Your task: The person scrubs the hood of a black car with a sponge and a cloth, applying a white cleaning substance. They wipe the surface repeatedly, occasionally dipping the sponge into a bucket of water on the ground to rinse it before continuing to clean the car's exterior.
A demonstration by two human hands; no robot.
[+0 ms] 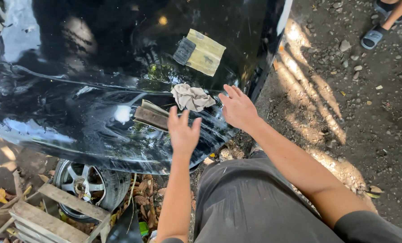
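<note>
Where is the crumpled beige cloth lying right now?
The crumpled beige cloth lies on the black car panel, between the yellowish sanding sheet above and the right hand beside it.

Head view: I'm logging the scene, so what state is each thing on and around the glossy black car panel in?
Glossy black car panel: wet, shiny, lying flat.
Crumpled beige cloth: bunched up, untouched.
Yellowish sanding sheets: lying flat on the panel.
Dark sanding block: resting on the sheets' edge.
Brown block: lying by the left hand.
Left hand: open, empty.
Right hand: open, empty.
Silver alloy wheel: lying under the panel.
</note>
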